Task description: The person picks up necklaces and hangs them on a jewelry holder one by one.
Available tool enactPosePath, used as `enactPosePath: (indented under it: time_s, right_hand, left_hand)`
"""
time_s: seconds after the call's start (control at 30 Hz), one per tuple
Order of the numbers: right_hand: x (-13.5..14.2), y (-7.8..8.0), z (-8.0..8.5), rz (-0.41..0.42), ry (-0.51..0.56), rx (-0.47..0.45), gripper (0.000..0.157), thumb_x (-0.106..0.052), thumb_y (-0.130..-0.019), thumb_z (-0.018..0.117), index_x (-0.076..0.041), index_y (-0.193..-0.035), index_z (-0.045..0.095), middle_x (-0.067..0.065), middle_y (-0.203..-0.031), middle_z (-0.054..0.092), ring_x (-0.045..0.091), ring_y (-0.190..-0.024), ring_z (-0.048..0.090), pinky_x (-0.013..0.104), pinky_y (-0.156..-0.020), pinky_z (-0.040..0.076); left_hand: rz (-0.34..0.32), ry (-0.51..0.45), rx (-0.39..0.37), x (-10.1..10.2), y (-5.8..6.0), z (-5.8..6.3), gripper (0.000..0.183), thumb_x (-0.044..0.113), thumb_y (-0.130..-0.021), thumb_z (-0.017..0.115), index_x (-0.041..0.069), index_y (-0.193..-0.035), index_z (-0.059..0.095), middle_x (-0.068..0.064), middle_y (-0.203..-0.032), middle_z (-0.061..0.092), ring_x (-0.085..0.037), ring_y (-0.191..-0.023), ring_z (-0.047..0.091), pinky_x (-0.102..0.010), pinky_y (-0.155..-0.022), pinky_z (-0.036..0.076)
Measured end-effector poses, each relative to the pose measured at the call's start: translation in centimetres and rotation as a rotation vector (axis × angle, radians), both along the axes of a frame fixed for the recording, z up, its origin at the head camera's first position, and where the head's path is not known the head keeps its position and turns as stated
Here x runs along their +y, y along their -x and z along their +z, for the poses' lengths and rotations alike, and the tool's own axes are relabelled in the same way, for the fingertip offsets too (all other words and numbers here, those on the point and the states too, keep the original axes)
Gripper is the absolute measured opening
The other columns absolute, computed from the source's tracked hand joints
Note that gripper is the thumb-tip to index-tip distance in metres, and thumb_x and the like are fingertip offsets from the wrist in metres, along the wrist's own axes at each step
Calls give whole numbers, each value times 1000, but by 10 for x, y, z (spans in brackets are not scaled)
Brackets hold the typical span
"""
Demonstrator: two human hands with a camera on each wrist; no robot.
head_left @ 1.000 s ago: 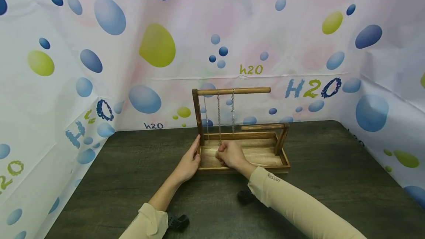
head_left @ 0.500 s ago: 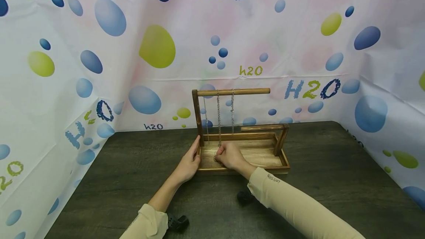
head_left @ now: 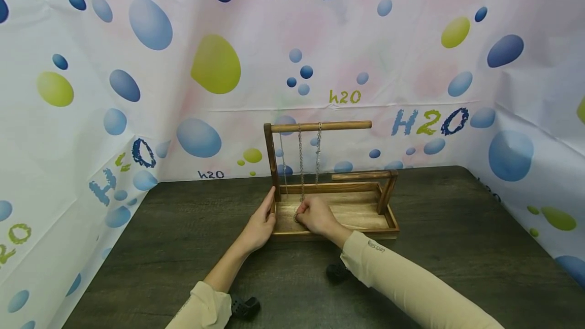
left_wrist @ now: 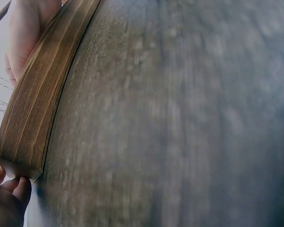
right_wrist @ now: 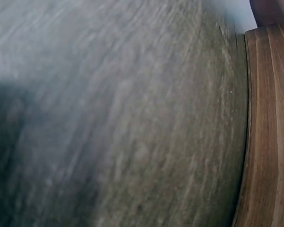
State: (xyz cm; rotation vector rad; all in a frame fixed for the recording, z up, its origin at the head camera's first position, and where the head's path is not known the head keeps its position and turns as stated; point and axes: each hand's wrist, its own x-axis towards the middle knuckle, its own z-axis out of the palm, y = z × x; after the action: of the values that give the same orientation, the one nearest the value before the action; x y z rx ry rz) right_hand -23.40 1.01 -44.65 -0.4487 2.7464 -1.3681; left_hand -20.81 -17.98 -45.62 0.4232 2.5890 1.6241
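Note:
A wooden jewelry stand (head_left: 388, 225) has a shallow tray, a tall post with a bar on the left and a lower bar on the right. My left hand (head_left: 257, 225) holds its left end; in the left wrist view, fingertips (left_wrist: 22, 188) touch the tray's corner. Three silvery chains hang from the tall bar: a thin one (head_left: 283, 166) beside the post, a middle chain (head_left: 301, 166) and a right chain (head_left: 318, 156). My right hand (head_left: 320, 215) pinches the middle chain's lower part over the tray. A small ring-like piece (head_left: 296, 217) shows below those fingertips.
The stand rests on a dark wood-grain table (head_left: 183, 258). A white sheet (head_left: 256, 24) printed with coloured drops surrounds the back and sides. Dark straps or devices (head_left: 246, 307) show near both cream sleeves.
The ring-like piece below my right fingertips shows more clearly than a second ago. The right chain has swung slightly left. My left hand stays in place.

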Motion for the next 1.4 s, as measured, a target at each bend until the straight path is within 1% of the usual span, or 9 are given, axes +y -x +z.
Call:
enactPosePath:
  time_s: [0.23, 0.43, 0.57, 0.7, 0.8, 0.93, 1.1, 1.33, 1.4]
  right_hand:
    - [0, 1, 2, 27, 50, -46, 9, 0, -91, 67, -2, -83, 69, -1, -61, 59, 8, -52, 50, 24, -51, 42]
    - [-2, 4, 11, 59, 101, -63, 8, -1, -93, 66, 0, -87, 70, 4, -69, 64, 10, -55, 53, 25, -53, 44]
    - [-3, 4, 25, 72, 135, -58, 10, -4, -94, 66, 1, -88, 73, 8, -74, 69, 22, -60, 63, 25, -53, 47]
    - [-5, 3, 40, 86, 173, -56, 13, -5, -96, 64, 1, -90, 74, 11, -77, 71, 37, -72, 69, 29, -55, 51]
    - [-6, 2, 52, 94, 195, -50, 14, -9, -97, 64, 1, -92, 74, 14, -81, 72, 38, -76, 70, 33, -58, 55]
    - [-6, 2, 68, 92, 194, -18, 14, -15, -97, 67, -3, -92, 73, 12, -80, 72, 29, -69, 70, 32, -57, 54]
    - [-5, 2, 85, 95, 166, 32, 14, -17, -98, 66, -7, -92, 73, 7, -77, 71, 17, -63, 65, 30, -53, 50]
    - [-3, 4, 104, 104, 154, 47, 18, -21, -99, 63, -7, -96, 74, 8, -93, 73, 19, -73, 67, 33, -66, 54]
    - [-3, 4, 108, 106, 148, 51, 19, -21, -100, 62, -7, -94, 73, 7, -90, 73, 17, -72, 66, 33, -66, 54]
  left_hand:
    - [-7, -11, 7, -1, 0, -2, 74, -7, -101, 36, 20, -164, 7, -14, -167, 8, -33, -146, 27, -35, -65, 42]
    - [-11, -26, 15, 0, -2, 3, 73, -9, -101, 36, 17, -164, 9, -15, -167, 9, -34, -150, 15, -46, -98, 37]
    - [-9, -7, 16, -1, 1, -1, 74, -8, -100, 37, 19, -164, 8, -15, -167, 9, -34, -150, 14, -47, -102, 33]
    - [-5, 2, 7, -1, 1, -1, 75, -7, -100, 37, 20, -164, 8, -14, -167, 9, -34, -150, 18, -47, -96, 36]
    - [-3, 3, 0, -1, 1, 0, 74, -7, -100, 37, 20, -164, 9, -15, -167, 10, -34, -147, 25, -47, -93, 38]
    - [3, 4, -12, -1, 0, 0, 74, -6, -101, 38, 20, -164, 10, -16, -166, 12, -33, -144, 30, -45, -93, 37]
    - [5, 10, -16, -1, 0, 0, 73, -5, -102, 36, 21, -164, 9, -15, -166, 11, -36, -137, 37, -41, -75, 43]
    - [0, 20, 3, -1, 0, 0, 73, -5, -101, 36, 19, -164, 9, -17, -166, 11, -38, -135, 36, -38, -67, 41]
    - [-1, 26, -3, -1, 0, 1, 73, -5, -102, 36, 20, -164, 8, -17, -166, 10, -42, -123, 46, -37, -65, 42]
